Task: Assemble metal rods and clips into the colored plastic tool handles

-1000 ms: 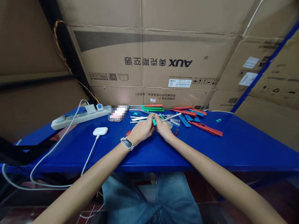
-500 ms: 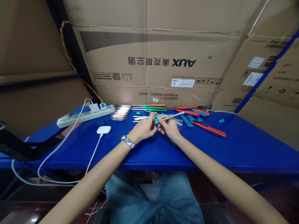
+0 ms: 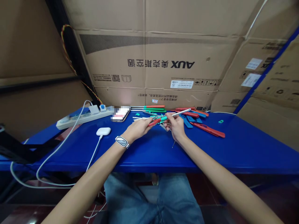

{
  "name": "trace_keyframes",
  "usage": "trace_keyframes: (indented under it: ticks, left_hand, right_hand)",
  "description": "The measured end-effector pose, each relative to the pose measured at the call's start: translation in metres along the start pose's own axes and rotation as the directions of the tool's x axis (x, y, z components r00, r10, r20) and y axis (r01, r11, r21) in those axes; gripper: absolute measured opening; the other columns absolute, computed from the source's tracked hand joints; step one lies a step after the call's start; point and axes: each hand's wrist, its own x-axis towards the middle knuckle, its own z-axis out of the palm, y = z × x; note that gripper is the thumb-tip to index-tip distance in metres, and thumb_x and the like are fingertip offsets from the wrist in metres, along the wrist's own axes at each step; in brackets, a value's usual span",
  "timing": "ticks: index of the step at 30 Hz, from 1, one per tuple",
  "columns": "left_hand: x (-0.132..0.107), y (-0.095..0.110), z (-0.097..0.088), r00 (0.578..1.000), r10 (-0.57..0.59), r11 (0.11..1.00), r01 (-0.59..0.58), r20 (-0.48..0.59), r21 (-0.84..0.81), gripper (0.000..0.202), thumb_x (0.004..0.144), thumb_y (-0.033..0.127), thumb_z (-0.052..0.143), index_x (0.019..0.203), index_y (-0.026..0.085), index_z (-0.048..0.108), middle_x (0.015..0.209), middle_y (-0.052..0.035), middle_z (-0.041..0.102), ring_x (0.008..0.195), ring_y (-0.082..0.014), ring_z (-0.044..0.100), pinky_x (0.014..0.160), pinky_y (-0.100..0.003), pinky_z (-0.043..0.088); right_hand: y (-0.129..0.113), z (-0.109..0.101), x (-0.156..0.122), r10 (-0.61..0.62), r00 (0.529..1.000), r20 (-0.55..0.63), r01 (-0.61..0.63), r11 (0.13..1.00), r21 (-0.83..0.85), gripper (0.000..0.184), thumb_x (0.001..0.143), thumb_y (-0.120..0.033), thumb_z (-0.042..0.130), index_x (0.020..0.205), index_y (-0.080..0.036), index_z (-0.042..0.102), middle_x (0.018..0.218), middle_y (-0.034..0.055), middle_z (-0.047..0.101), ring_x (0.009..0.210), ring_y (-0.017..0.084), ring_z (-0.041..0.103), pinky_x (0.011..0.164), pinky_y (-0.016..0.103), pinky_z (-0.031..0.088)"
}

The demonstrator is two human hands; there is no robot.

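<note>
My left hand [image 3: 139,128] is closed around a red handle [image 3: 154,122], low over the table. A small green plastic piece [image 3: 163,118] sits at the handle's right end. My right hand [image 3: 177,127] pinches a thin silver metal rod [image 3: 182,112] close to that green piece, and the rod points up to the right. Whether rod and handle are joined is too small to tell. Below my hands and behind them lie several loose metal rods [image 3: 140,118], partly hidden. A thin metal tip [image 3: 173,144] shows under my right hand.
Red handles [image 3: 209,129] and blue handles [image 3: 187,121] lie to the right, near a small green piece [image 3: 220,121]. Green-handled rods [image 3: 155,109] lie at the back. Leftward are a phone [image 3: 126,115], white earphone case [image 3: 103,131] and power strip [image 3: 81,118]. Cardboard [image 3: 158,46] walls the back.
My right hand has shifted right with the metal rod. My left hand has moved slightly left and down, its fingers lower, and more of the red handle now shows between the hands.
</note>
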Motion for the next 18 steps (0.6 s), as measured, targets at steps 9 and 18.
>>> trace_keyframes:
  ticks: [9, 18]
  left_hand:
    - [-0.001, 0.009, 0.005, 0.992, -0.095, 0.991, 0.102, 0.078, -0.087, 0.025, 0.103, 0.041, 0.038, 0.105, 0.02, 0.052, 0.083, -0.007, 0.069, 0.073, -0.0243, 0.068, 0.059, -0.027, 0.041]
    - [0.0, 0.022, 0.017, 0.995, -0.103, 0.946, 0.094, -0.011, -0.311, 0.024, 0.102, 0.04, 0.039, 0.097, 0.021, 0.053, 0.076, -0.0036, 0.065, 0.067, -0.0209, 0.063, 0.058, -0.027, 0.039]
  right_hand:
    - [0.007, 0.001, -0.001, -0.077, 0.996, -0.039, 0.073, 0.993, -0.091, 0.044, 0.064, -0.054, 0.082, 0.075, -0.017, 0.06, 0.051, -0.0044, 0.057, 0.039, 0.008, 0.048, 0.032, 0.018, 0.036]
    - [0.008, 0.004, -0.006, -0.126, 0.992, -0.02, 0.122, 0.981, -0.151, 0.048, 0.072, -0.064, 0.072, 0.075, -0.018, 0.062, 0.051, -0.0044, 0.052, 0.042, 0.008, 0.045, 0.036, 0.02, 0.033]
